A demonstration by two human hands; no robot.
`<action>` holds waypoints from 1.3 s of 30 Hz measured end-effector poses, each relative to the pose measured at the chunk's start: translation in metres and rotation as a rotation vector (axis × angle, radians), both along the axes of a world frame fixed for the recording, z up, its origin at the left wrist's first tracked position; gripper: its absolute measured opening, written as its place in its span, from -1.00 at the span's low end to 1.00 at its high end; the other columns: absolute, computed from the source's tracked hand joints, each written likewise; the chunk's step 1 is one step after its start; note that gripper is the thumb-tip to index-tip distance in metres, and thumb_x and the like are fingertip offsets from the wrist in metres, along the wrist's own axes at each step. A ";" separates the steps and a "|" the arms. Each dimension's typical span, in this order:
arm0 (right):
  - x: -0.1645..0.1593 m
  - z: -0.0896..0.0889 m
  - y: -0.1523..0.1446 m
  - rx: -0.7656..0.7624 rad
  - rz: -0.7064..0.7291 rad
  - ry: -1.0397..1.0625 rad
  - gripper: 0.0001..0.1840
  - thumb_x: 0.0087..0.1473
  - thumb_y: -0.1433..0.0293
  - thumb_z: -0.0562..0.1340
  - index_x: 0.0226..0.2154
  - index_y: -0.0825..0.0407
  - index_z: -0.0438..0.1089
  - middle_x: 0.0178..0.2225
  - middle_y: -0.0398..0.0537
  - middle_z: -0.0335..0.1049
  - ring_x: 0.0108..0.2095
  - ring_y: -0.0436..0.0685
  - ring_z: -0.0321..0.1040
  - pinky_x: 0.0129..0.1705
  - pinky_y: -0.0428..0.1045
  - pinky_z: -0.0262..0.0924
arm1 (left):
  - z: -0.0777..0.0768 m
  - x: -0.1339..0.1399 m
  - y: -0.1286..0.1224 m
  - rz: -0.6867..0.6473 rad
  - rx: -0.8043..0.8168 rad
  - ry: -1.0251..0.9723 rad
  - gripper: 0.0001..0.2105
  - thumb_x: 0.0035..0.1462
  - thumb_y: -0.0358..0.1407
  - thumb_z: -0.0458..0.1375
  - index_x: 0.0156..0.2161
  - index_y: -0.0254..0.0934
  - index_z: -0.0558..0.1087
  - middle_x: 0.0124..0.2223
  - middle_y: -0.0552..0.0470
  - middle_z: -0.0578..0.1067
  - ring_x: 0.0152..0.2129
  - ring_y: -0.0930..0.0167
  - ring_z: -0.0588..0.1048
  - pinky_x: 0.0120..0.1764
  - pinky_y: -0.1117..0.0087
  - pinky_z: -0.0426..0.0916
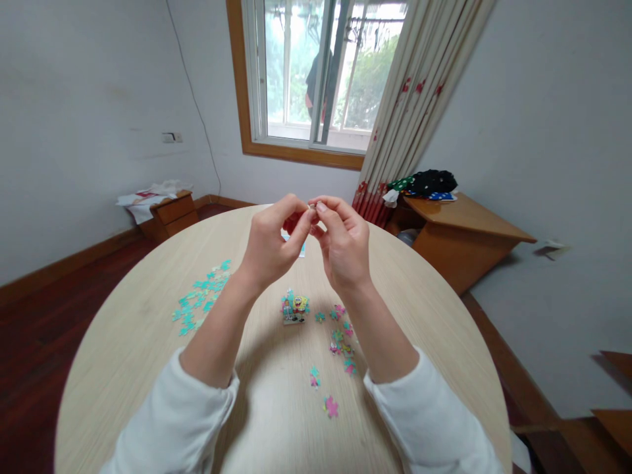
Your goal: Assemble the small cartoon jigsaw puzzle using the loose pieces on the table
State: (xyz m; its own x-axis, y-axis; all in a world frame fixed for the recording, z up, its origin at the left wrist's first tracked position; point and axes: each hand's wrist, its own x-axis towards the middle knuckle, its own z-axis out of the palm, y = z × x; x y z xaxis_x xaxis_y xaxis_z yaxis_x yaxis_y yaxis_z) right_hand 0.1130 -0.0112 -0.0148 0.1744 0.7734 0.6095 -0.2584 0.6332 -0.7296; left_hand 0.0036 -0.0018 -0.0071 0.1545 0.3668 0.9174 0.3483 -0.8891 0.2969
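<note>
Above the far half of the table, my left hand (276, 240) and my right hand (345, 243) meet at the fingertips. Both pinch a small puzzle piece (313, 207), mostly covered by the fingers, so its picture cannot be made out. Below them on the table lies a small joined part of a jigsaw puzzle (295, 308) with a yellow cartoon figure on it. Loose pink and teal puzzle pieces (338, 336) are scattered to its right, near my right forearm. A pink piece (331, 407) lies closer to me. Behind my left hand, a blue-edged card (301, 250) is partly hidden.
The round wooden table (133, 368) carries a spread of teal puzzle pieces (202, 296) on the left. Beyond it stand a low cabinet (172, 214) and, at right, a wooden desk (459, 224) with cloths. A person (313, 79) shows through the window.
</note>
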 end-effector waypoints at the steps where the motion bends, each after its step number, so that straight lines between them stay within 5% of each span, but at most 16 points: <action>1: 0.000 0.000 0.000 0.000 -0.007 -0.002 -0.86 -0.02 0.25 0.27 -0.44 -0.03 0.42 -0.44 -0.21 0.38 -0.45 -0.06 0.20 -0.34 -0.09 0.22 | 0.000 0.000 0.000 0.000 0.003 0.005 -0.74 0.23 -0.20 0.06 -0.47 -0.25 0.28 -0.57 0.14 0.35 -0.63 0.53 0.27 -0.52 0.48 0.17; 28: 0.004 -0.002 0.002 0.064 -0.095 -0.127 -0.80 0.06 0.19 0.26 -0.39 -0.02 0.46 -0.40 -0.17 0.45 -0.31 0.00 0.38 -0.23 -0.04 0.33 | 0.000 -0.001 0.001 -0.016 -0.037 -0.046 -0.71 0.19 -0.14 0.11 -0.49 -0.24 0.31 -0.57 0.13 0.36 -0.63 0.52 0.28 -0.51 0.46 0.22; 39: 0.006 -0.002 -0.003 0.282 -0.318 -0.277 -0.89 0.07 0.33 0.27 -0.32 -0.10 0.53 -0.26 -0.11 0.49 -0.20 0.06 0.41 -0.13 0.03 0.34 | 0.002 0.002 0.004 -0.159 -0.235 -0.302 -0.68 0.06 -0.01 0.23 -0.40 -0.25 0.42 -0.45 0.05 0.50 -0.50 0.47 0.49 -0.41 0.46 0.38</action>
